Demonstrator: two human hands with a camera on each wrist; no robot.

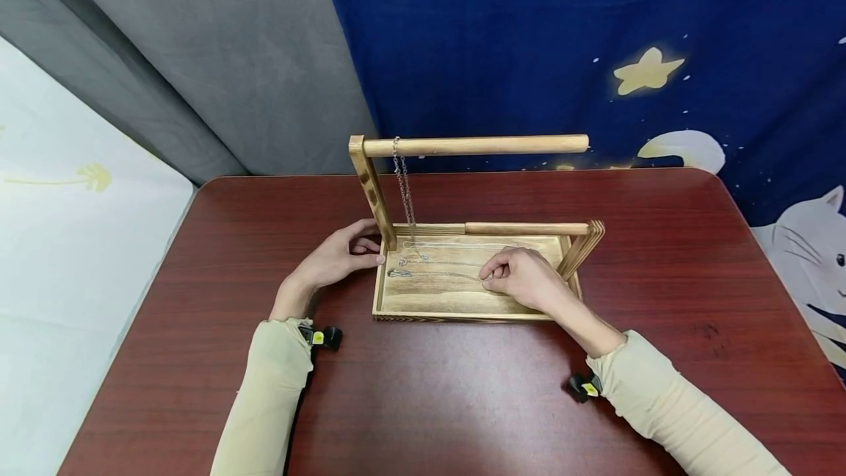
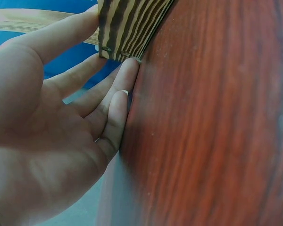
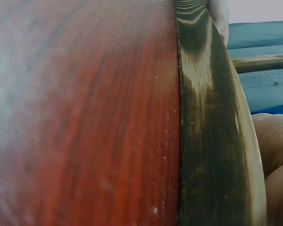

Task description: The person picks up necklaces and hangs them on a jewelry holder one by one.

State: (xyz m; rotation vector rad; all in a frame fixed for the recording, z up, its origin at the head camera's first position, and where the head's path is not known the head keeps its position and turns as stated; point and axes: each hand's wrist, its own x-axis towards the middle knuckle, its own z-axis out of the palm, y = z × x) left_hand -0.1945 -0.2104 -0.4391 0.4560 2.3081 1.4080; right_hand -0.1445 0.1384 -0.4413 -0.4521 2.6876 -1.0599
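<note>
A wooden jewelry stand has a shallow tray (image 1: pixel 456 303), an upright post (image 1: pixel 372 193) at its left and a round bar (image 1: pixel 476 145) on top. Several thin silver chains lie lengthwise in the tray. My right hand (image 1: pixel 525 278) bends over the tray, thumb and forefinger pinching the right end of the front necklace (image 1: pixel 436 273), whose pendant (image 1: pixel 399 272) lies at the left. My left hand (image 1: pixel 337 255) rests at the tray's left end, thumb and fingertips touching the wood, fingers loosely extended. The tray's striped corner (image 2: pixel 127 28) shows beside those fingers in the left wrist view.
Over the bar's left end hangs another silver necklace (image 1: pixel 405 186), its pendant low over the tray. A shorter bar (image 1: pixel 529 228) on a slanted support (image 1: pixel 581 250) runs along the back right. All stands on a reddish-brown table (image 1: pixel 436 402), with curtains behind.
</note>
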